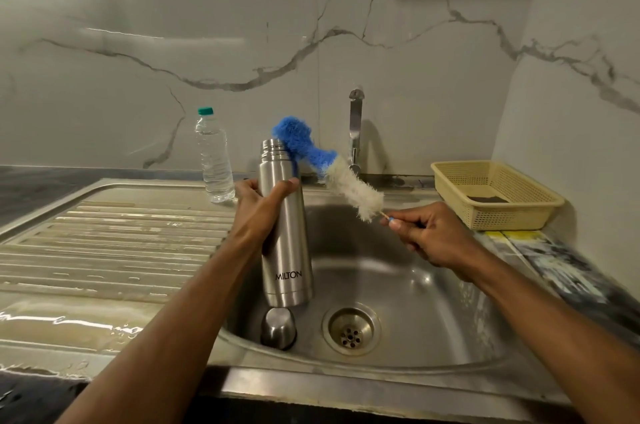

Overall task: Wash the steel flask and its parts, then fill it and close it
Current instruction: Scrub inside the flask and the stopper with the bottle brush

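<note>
My left hand grips the upper body of the steel flask, which is upright over the sink with its threaded mouth uncovered. My right hand pinches the thin handle of a bottle brush. The brush has a blue head and white bristles, and the blue head sits right beside the flask's mouth, outside it. The flask's steel cap lies in the sink basin just below the flask, left of the drain.
A clear plastic water bottle with a green cap stands at the back of the wet ribbed draining board. The tap rises behind the sink. A yellow plastic basket sits on the counter to the right.
</note>
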